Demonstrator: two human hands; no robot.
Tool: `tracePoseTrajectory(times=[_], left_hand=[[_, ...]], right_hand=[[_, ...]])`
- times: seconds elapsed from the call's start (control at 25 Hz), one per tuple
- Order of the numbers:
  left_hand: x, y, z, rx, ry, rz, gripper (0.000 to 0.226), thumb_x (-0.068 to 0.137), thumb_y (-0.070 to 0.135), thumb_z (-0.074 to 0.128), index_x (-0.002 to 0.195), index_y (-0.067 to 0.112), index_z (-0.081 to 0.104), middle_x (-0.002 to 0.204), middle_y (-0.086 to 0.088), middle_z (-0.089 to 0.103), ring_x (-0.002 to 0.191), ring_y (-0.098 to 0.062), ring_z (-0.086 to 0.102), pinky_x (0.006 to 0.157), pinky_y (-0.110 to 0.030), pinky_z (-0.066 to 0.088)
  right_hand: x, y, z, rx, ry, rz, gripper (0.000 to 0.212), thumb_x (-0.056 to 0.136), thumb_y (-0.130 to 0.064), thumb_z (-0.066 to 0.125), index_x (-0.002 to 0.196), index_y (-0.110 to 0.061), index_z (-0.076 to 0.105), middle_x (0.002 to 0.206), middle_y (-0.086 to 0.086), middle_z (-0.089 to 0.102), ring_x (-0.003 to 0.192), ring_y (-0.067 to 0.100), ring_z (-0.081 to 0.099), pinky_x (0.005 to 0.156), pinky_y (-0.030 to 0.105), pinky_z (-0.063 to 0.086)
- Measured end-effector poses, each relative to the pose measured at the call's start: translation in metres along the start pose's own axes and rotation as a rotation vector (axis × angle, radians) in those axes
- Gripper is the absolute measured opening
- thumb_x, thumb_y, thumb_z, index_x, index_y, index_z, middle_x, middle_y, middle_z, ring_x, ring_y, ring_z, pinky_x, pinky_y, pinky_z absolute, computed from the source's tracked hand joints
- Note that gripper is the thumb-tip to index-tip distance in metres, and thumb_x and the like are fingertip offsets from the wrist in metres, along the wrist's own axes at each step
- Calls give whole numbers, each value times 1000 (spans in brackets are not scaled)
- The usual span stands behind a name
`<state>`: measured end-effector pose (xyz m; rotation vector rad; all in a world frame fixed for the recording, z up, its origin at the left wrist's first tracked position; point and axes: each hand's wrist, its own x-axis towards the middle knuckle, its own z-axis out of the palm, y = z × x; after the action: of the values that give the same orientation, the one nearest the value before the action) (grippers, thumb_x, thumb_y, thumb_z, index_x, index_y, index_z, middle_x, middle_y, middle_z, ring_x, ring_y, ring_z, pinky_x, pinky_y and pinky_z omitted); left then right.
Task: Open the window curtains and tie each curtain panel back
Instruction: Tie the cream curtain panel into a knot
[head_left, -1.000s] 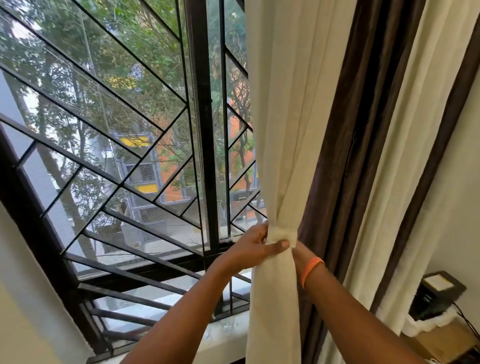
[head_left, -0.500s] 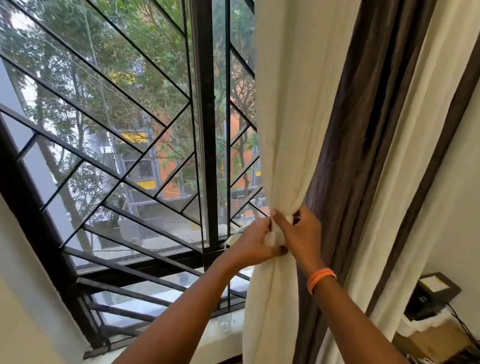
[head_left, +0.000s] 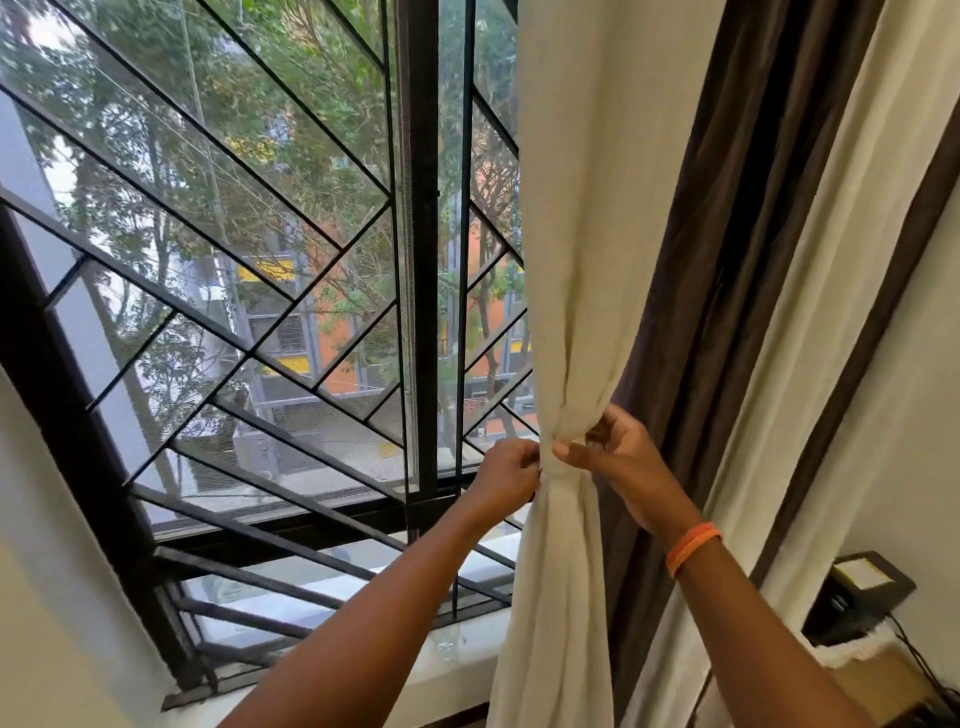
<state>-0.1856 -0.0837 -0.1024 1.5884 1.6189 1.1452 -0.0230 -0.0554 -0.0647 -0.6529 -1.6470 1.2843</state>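
A cream curtain panel (head_left: 587, 218) hangs at the right side of the window (head_left: 249, 249) and is gathered into a narrow waist. A cream tie band (head_left: 563, 467) wraps that waist. My left hand (head_left: 506, 470) pinches the band from the window side. My right hand (head_left: 621, 457), with an orange wristband, pinches it from the room side, thumb and fingers closed on the fabric. Behind it hang a dark brown curtain (head_left: 727, 260) and another cream panel (head_left: 810, 291), both loose.
The window has a black metal grille (head_left: 270, 291) and a white sill (head_left: 452, 660) below. At the lower right a small black device (head_left: 857, 597) with a cable sits on a surface by the wall.
My right hand came out from behind the gathered curtain to its front, then both hands shifted slightly apart on the band. The view has tilted up a little.
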Motion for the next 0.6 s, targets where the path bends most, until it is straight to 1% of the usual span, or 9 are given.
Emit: tracePoseTrajectory(times=[0.08, 0.16, 0.24, 0.32, 0.4, 0.44, 0.48, 0.52, 0.6], left_hand=[[-2, -1, 3, 106, -57, 69, 13, 89, 9, 61, 86, 3, 72, 76, -14, 68, 70, -29, 66, 72, -44, 58], [-8, 1, 8, 223, -60, 126, 13, 85, 3, 59, 80, 0, 71, 69, -9, 63, 62, -17, 57, 68, -37, 53], [-13, -1, 10, 225, -23, 128, 18, 84, 2, 58, 84, 4, 75, 73, -7, 69, 66, -15, 59, 67, -29, 48], [-19, -3, 7, 245, 20, 114, 21, 83, 12, 59, 88, 16, 79, 76, 0, 73, 75, -15, 64, 72, -29, 48], [-25, -2, -3, 397, 108, 143, 23, 82, 26, 58, 91, 30, 78, 66, 13, 68, 83, -16, 63, 77, -32, 43], [-27, 3, -10, 497, 140, 169, 23, 82, 31, 57, 92, 34, 78, 59, 17, 61, 86, -16, 61, 78, -32, 36], [-29, 8, -16, 553, 133, 177, 22, 84, 32, 58, 95, 36, 77, 58, 17, 58, 88, -15, 60, 79, -32, 31], [-32, 13, -21, 537, 85, 163, 20, 86, 32, 60, 96, 35, 77, 64, 15, 62, 90, -12, 59, 80, -32, 31], [-38, 21, -28, 366, -50, 130, 14, 87, 27, 66, 95, 27, 77, 83, 6, 72, 82, -6, 60, 79, -30, 43]], right_hand=[[2, -1, 0, -46, 60, 9, 53, 69, 2, 84, 115, -10, 61, 108, 10, 72, 97, 20, 69, 84, 34, 59], [4, 3, 2, -33, 119, 35, 48, 73, 5, 79, 114, -11, 61, 107, 10, 72, 96, 21, 69, 81, 35, 59], [7, 9, 5, 32, 162, 99, 35, 82, 6, 67, 115, -7, 62, 100, 11, 74, 91, 24, 70, 75, 33, 58], [7, 12, 8, 117, 192, 158, 30, 85, 3, 58, 114, -2, 62, 89, 11, 75, 80, 25, 69, 70, 34, 57], [11, 17, 10, 99, 244, 168, 31, 85, -6, 60, 116, -9, 61, 95, 8, 72, 88, 26, 65, 77, 37, 55], [13, 18, 11, 76, 255, 160, 31, 87, -7, 61, 117, -14, 60, 101, 6, 70, 93, 25, 64, 83, 38, 53], [15, 19, 12, 67, 253, 150, 33, 89, -6, 60, 120, -17, 58, 106, 5, 68, 98, 24, 62, 88, 39, 51], [17, 19, 13, 66, 246, 142, 37, 90, -6, 59, 125, -17, 57, 110, 4, 67, 101, 23, 62, 91, 40, 50], [20, 18, 16, 63, 222, 135, 42, 91, -6, 59, 131, -17, 54, 112, 2, 68, 104, 21, 63, 92, 38, 51]])
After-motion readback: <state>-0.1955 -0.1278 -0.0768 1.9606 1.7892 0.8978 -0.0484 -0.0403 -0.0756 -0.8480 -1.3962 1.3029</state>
